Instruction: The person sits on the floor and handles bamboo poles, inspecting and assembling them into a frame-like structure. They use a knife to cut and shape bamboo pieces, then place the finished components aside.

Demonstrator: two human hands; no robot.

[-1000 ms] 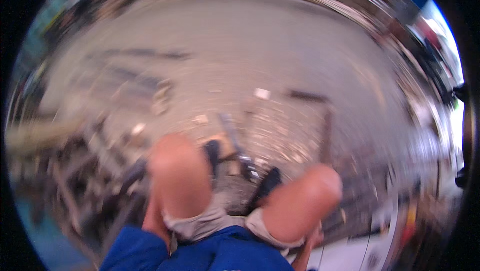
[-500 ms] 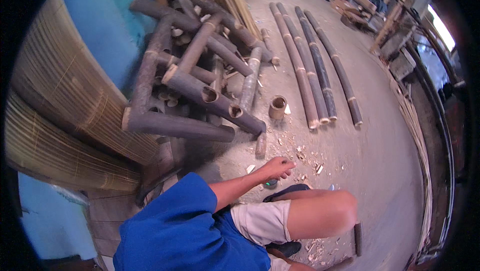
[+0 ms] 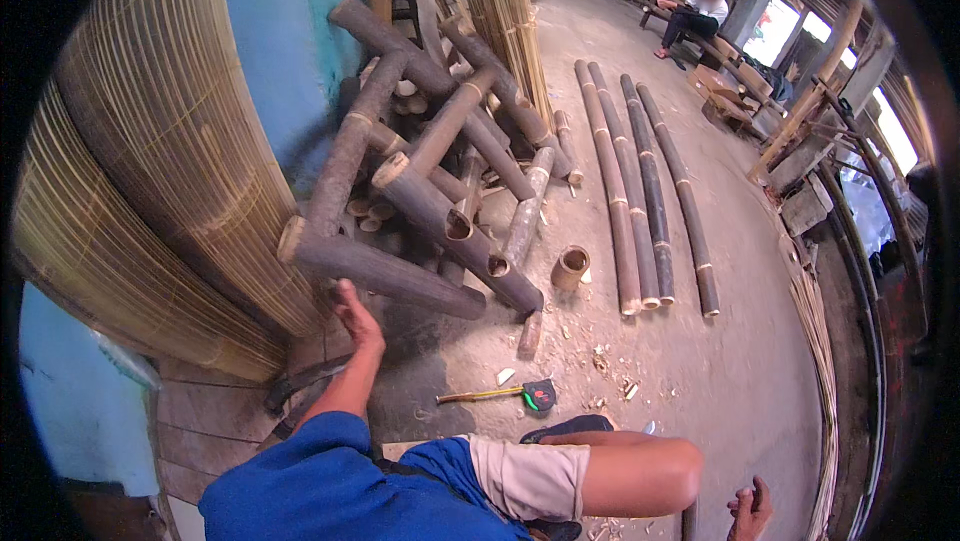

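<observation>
My left hand (image 3: 357, 319) is raised at the near side of the bamboo pile, fingers stretched out and empty. It is close to the underside of a thick dark bamboo tube (image 3: 390, 274); whether it touches the tube I cannot tell. At the lower right, beyond my bare knee, my right hand (image 3: 750, 513) has its fingers apart and slightly bent, with nothing in them. A black and green tape measure (image 3: 538, 396) lies on the floor before me, its yellow blade partly drawn out to the left.
Stacked bamboo frames with cut holes (image 3: 440, 206) stand ahead. A short bamboo cup (image 3: 570, 267) and several long bamboo poles (image 3: 640, 201) lie farther right. Rolled bamboo blinds (image 3: 170, 141) lean at left. Wood chips (image 3: 600, 361) litter the floor. Another person (image 3: 695, 16) sits far back.
My left hand has gone from over the tape measure leftward to the bamboo tube, uncovering the tape measure. My right hand has come into view at the lower right. The view has tilted up.
</observation>
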